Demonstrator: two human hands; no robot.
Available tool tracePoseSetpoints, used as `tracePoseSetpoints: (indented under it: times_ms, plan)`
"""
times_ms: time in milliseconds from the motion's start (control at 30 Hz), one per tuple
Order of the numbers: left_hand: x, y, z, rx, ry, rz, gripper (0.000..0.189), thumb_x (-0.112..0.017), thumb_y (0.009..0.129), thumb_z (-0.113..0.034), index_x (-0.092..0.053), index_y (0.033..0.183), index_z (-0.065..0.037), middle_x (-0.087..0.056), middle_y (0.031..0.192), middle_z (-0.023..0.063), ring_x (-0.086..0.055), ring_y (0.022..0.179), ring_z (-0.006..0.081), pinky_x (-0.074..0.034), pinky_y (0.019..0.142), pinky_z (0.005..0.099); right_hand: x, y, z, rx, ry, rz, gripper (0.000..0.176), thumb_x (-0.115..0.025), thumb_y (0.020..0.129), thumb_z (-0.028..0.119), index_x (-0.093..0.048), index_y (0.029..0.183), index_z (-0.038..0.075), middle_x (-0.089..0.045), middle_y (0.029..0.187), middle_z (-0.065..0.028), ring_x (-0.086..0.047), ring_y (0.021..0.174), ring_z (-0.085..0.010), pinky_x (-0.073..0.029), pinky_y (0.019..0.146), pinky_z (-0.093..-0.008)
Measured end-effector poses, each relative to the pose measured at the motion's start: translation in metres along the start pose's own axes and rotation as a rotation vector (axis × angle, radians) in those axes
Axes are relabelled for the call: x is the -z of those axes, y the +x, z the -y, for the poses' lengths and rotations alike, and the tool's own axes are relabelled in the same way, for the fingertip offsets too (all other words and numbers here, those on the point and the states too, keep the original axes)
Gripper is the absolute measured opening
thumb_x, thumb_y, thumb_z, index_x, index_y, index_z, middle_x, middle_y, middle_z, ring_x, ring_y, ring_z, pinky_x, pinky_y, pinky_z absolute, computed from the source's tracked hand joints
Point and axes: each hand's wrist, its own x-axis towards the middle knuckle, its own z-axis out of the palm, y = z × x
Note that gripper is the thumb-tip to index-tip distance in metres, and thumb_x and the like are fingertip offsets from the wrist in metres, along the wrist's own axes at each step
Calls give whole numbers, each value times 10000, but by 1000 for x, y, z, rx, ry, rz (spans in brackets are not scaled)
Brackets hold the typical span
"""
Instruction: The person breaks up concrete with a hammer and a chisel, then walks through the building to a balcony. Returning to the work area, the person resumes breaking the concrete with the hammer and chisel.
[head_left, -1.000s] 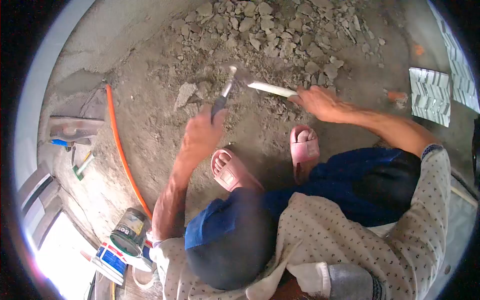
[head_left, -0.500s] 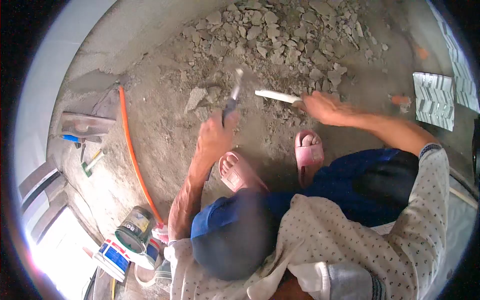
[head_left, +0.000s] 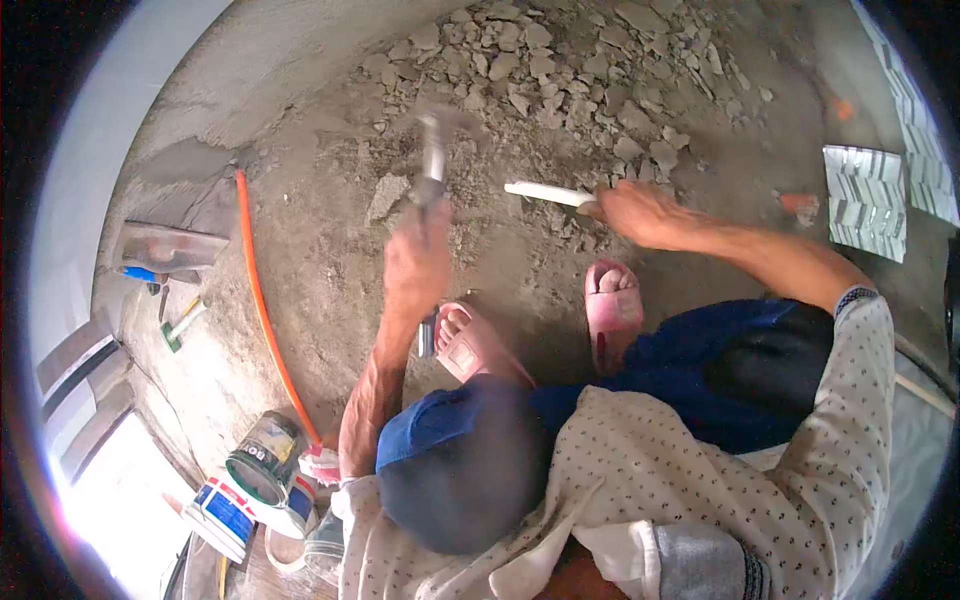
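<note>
My left hand (head_left: 418,265) is wrapped round the dark grip of a hammer (head_left: 433,160), raised over the floor; its head is smeared by motion. My right hand (head_left: 645,213) grips a pale, bar-shaped chisel (head_left: 545,192) that points left and lies low over the rough floor. Its far end stands apart from the hammer. Broken mortar pieces (head_left: 560,70) are heaped beyond both hands, and a larger flat chunk (head_left: 388,196) lies just left of the hammer. Two pink slippers (head_left: 612,310) are on my feet below the hands.
An orange hose (head_left: 258,280) runs down the left side. Past it lie a flat trowel (head_left: 170,247) and a small green-headed tool (head_left: 182,325). A paint can (head_left: 265,455) and a white-and-blue bucket (head_left: 222,515) sit at lower left. A patterned tile sheet (head_left: 866,203) lies right.
My left hand has shifted left with the hammer, whose head has moved up and left, away from the chisel. My right hand and the chisel have hardly moved.
</note>
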Motion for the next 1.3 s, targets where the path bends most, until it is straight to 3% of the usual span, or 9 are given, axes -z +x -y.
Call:
tracePoseSetpoints:
  times_ms: [133,333,600,700,833,1000,1100,1200,1300]
  plan:
    - [2,13,-11,332,-424,-310,407,-443,945,-362,-513,974,38,-579,728,266,-582,707,441,-449,628,483,16,-3,17,-93,17,63,395,-469,929,383,-658,994,43,-639,785,-237,-651,723,-379,-513,649,-479]
    - [-25,-21,30,47,171,258,380,-458,933,-361,-514,985,11,-599,809,312,-584,798,489,-446,647,504,26,5,25,-32,-59,90,416,-443,940,380,-654,995,25,-645,810,-231,-653,745,-365,-509,655,-478]
    - [-15,6,14,269,-492,-349,433,-446,954,-353,-517,935,73,-520,675,221,-557,632,400,-414,531,450,7,9,11,-8,-55,61,443,-460,937,399,-591,953,-24,-628,712,-226,-628,675,-410,-505,595,-505]
    - [-52,-21,64,-339,130,-47,430,-444,954,-366,-516,942,58,-517,686,221,-565,646,395,-425,544,442,22,9,22,23,-76,85,435,-459,938,390,-586,963,-26,-627,711,-231,-629,671,-411,-507,583,-502]
    - [-21,-17,58,-58,56,157,402,-435,955,-350,-503,989,45,-532,712,239,-573,661,396,-448,568,453,14,9,18,74,-125,9,444,-450,944,390,-596,933,-29,-620,695,-237,-629,660,-414,-509,572,-500]
    - [19,6,9,520,-567,-204,402,-427,955,-353,-509,995,39,-578,790,278,-570,754,478,-468,650,481,18,9,24,-41,-136,123,374,-432,947,351,-654,1013,58,-645,828,-217,-647,768,-376,-521,686,-472]
    - [-28,-8,36,273,-223,-328,404,-419,957,-363,-511,976,30,-588,760,267,-581,726,450,-468,658,490,22,15,26,8,-138,110,416,-435,949,377,-630,963,10,-635,781,-232,-635,728,-404,-518,637,-488]
    - [-43,-28,66,1,108,215,405,-409,960,-372,-512,964,21,-577,715,239,-583,652,366,-452,616,480,29,14,35,37,-154,111,420,-439,950,384,-632,963,11,-631,764,-239,-631,725,-415,-518,635,-495]
    - [-17,-19,63,55,-21,165,408,-398,959,-372,-512,939,18,-559,689,223,-554,608,323,-430,590,472,29,17,33,58,-159,92,384,-449,945,381,-647,1001,56,-635,787,-232,-632,751,-411,-519,658,-490]
